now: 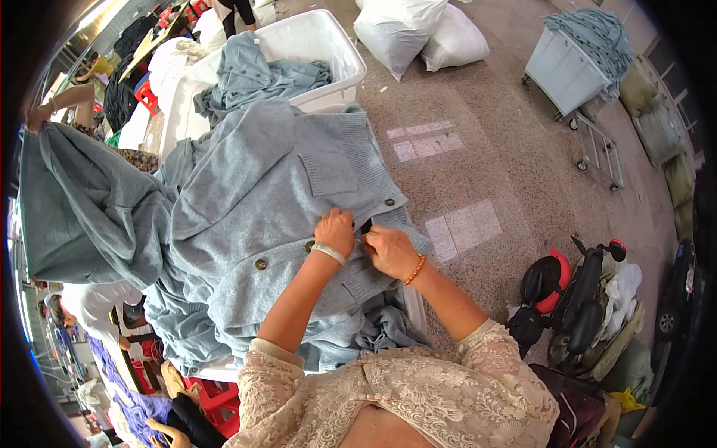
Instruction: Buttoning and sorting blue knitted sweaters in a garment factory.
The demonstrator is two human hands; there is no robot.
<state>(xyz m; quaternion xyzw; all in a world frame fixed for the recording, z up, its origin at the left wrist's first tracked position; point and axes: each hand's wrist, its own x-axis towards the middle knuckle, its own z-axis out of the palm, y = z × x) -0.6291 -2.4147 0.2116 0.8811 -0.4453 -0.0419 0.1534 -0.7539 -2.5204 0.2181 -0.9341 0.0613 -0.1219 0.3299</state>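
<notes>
A grey-blue knitted cardigan lies spread over a pile of similar knitwear in front of me. It has dark buttons, a ribbed hem and a patch pocket. My left hand wears a pale bracelet and pinches the front edge beside a button. Close by on its right, my right hand, with an orange beaded bracelet above it, grips the opposite front edge near the hem. A small dark gap shows between the two edges. My fingertips partly hide the fabric they hold.
At the left, another person's hand holds up a grey-blue garment. A white bin with knitwear stands beyond. White sacks, a loaded cart, a metal trolley and a scooter stand on the right.
</notes>
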